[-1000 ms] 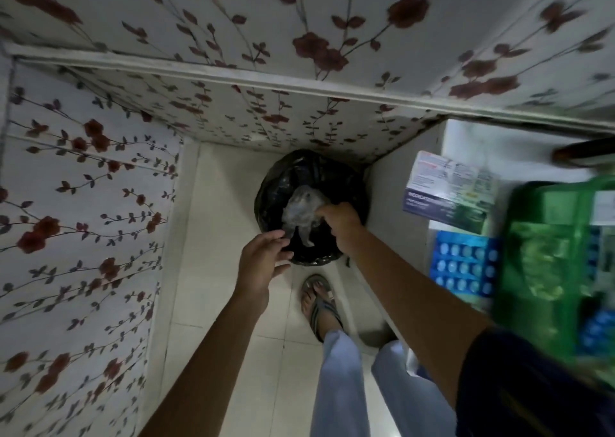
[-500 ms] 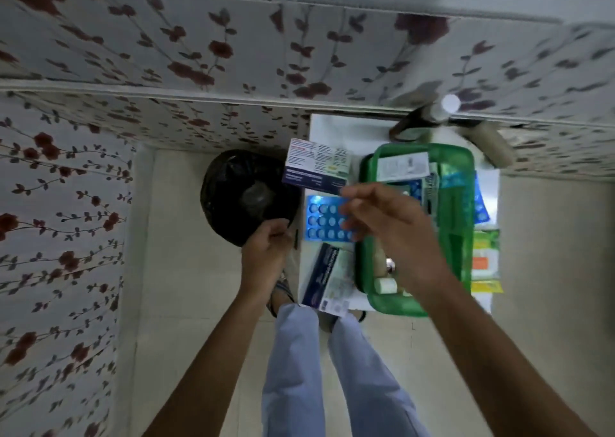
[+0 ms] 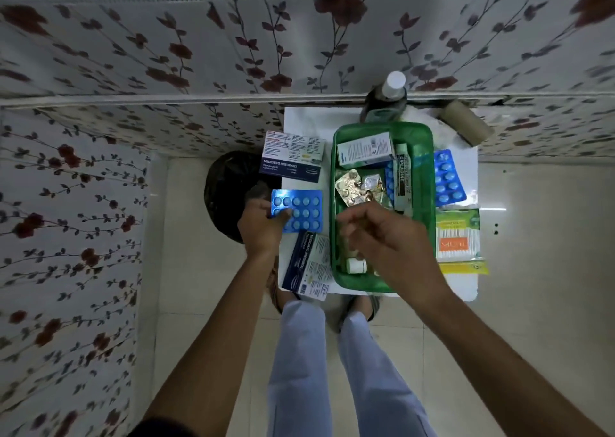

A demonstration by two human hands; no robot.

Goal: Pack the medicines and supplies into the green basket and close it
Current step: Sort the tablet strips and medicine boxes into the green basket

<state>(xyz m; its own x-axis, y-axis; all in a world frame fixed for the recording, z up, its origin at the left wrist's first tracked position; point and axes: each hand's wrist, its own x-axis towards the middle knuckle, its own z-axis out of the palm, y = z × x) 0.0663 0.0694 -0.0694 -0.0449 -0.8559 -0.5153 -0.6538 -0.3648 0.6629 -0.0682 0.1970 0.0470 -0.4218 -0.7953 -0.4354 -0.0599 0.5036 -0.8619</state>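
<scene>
The green basket (image 3: 382,125) stands open on a small white table (image 3: 304,122). Inside it lie a white box (image 3: 364,148), a Cipladine tube (image 3: 403,180), silver foil strips (image 3: 354,187) and a small white bottle (image 3: 356,265). My left hand (image 3: 263,233) grips the near left corner of a blue blister pack (image 3: 301,212) left of the basket. My right hand (image 3: 386,242) hovers over the basket's near half, fingers loosely curled and blurred, with nothing seen in it.
Two medicated-dressings boxes lie left of the basket, one far (image 3: 293,157) and one near (image 3: 307,265). To its right are another blue blister (image 3: 449,177) and cotton buds (image 3: 458,240). A dark bottle (image 3: 387,98) and a roll (image 3: 466,123) stand behind. On the floor to the left sits a black bin (image 3: 223,193).
My view swung from the black bin to the table. My right hand left the bin and came over the basket. My left hand took hold of the blue blister pack.
</scene>
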